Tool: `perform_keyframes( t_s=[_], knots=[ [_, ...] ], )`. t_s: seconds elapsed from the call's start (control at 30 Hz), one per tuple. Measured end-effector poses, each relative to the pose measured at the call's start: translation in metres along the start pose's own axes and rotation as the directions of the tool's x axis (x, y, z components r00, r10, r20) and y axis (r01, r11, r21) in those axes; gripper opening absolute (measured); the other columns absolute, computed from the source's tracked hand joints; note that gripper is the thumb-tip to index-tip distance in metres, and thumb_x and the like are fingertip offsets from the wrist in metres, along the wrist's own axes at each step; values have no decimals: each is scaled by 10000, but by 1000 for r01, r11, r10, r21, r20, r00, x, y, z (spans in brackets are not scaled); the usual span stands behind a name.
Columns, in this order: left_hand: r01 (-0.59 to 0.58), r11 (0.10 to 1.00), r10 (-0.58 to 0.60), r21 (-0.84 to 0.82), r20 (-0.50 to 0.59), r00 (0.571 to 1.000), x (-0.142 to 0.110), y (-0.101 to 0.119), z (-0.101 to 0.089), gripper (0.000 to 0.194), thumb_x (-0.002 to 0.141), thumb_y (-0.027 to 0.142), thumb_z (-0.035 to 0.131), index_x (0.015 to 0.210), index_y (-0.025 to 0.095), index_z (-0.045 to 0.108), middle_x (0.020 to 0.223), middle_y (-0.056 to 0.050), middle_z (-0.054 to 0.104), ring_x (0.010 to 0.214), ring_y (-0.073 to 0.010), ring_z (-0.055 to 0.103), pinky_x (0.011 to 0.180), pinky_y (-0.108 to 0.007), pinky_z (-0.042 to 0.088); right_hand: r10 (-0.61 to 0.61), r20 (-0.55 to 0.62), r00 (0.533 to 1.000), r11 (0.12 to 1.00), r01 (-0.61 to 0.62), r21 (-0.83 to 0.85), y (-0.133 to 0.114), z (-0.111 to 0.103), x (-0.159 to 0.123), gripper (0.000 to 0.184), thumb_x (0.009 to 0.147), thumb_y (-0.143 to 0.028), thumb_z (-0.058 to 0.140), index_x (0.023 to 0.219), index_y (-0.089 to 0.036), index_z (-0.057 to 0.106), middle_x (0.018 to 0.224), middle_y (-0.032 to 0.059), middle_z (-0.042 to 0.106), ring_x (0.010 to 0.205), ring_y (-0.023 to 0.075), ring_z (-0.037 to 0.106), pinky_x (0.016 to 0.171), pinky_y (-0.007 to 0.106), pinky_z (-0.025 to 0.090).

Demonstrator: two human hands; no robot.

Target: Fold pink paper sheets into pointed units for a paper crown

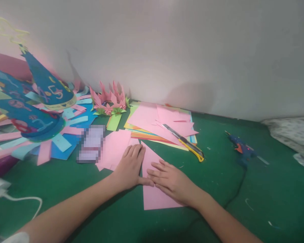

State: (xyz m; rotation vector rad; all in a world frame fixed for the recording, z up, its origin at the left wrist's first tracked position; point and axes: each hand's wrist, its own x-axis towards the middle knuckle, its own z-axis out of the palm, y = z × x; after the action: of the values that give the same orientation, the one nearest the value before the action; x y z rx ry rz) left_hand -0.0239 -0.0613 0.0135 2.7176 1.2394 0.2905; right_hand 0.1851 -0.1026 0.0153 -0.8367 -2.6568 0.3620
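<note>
A sheet of pink paper (pixel 157 199) lies on the green table, its left edge straight and its right side partly under my hand. My right hand (pixel 173 180) rests flat on this sheet with fingers stretched out to the left. My left hand (pixel 131 168) lies along the sheet's left edge, fingers extended and thumb reaching onto the paper. Beneath and beside its fingers are more pink paper pieces (pixel 114 146). Beyond my hands, a yellow utility knife (pixel 184 143) with its blade out lies partly on a stack of coloured paper (pixel 144 116).
Left of the paper is a blurred-out phone (pixel 91 143). Blue cone hats (pixel 48 81) with paper strips crowd the left side. A pink and green paper crown (pixel 110 101) stands at the back. A glue gun (pixel 242 148) with its cord lies right; a white cable (pixel 25 198) runs lower left.
</note>
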Motion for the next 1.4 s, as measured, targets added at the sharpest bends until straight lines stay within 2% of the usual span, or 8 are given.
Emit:
perform_keyframes(
  t_s=[0.1,0.2,0.43,0.53,0.6,1.0,1.2,1.4],
  knots=[
    [24,994,-24,103,4,1000,-10,12,5,847,783,738,357,1245,34,456,1250,-254,491,1149,-391,460,969,-523,341,14,7,1000,1000,-14,-16,-1,0,1,324,951,-224,406,1224,-164,570,1231,60,614,1238,208,474,1089,441,329],
    [10,992,-8,129,-16,1000,-16,17,10,776,839,679,325,1278,48,430,1303,-244,464,1196,-378,436,989,-498,323,24,2,1000,999,-24,-27,-1,2,0,319,948,-223,410,1213,-170,579,1223,69,620,1228,200,483,1090,435,328],
    [-103,995,103,-6,0,995,-4,0,1,892,707,795,401,1200,54,463,1403,-256,356,1314,-368,322,1062,-495,279,26,-15,1000,999,-27,-33,-2,4,-1,325,932,-186,414,1206,-171,587,1226,87,616,1250,213,460,1086,460,324],
    [-123,990,124,-68,22,992,2,-8,-4,849,626,819,468,1070,96,510,1352,-245,422,1281,-344,379,1055,-469,319,18,2,1000,1000,-18,-21,-2,3,-1,334,930,-174,406,1213,-168,584,1234,88,609,1249,223,462,1084,478,323],
    [-129,987,131,-93,18,991,5,-11,-6,803,625,802,507,1043,117,510,1304,-222,472,1263,-330,402,1065,-466,312,18,0,1000,1000,-18,-13,-2,3,-1,337,931,-171,403,1218,-174,581,1235,84,608,1249,224,461,1085,481,319],
    [-166,973,170,-159,13,985,5,-21,-6,901,641,762,546,1240,101,418,1331,-215,435,1296,-326,357,1084,-476,287,5,25,1000,1000,-5,-3,1,3,-3,367,947,-192,387,1288,-194,524,1263,75,587,1280,212,424,1098,472,298],
    [-158,972,166,-173,30,986,6,-21,-4,900,653,751,549,1257,98,408,1339,-211,431,1323,-324,323,1097,-482,271,0,68,998,1000,1,-16,2,2,-2,347,947,-208,403,1263,-179,543,1281,62,573,1279,214,425,1095,476,305],
    [-140,974,148,-181,30,989,6,-21,-5,926,630,756,567,1242,77,421,1340,-234,419,1305,-337,347,1075,-488,313,-6,60,998,1000,7,-22,3,3,-2,344,949,-209,403,1262,-178,543,1286,46,570,1272,215,433,1104,460,294]
  ],
)
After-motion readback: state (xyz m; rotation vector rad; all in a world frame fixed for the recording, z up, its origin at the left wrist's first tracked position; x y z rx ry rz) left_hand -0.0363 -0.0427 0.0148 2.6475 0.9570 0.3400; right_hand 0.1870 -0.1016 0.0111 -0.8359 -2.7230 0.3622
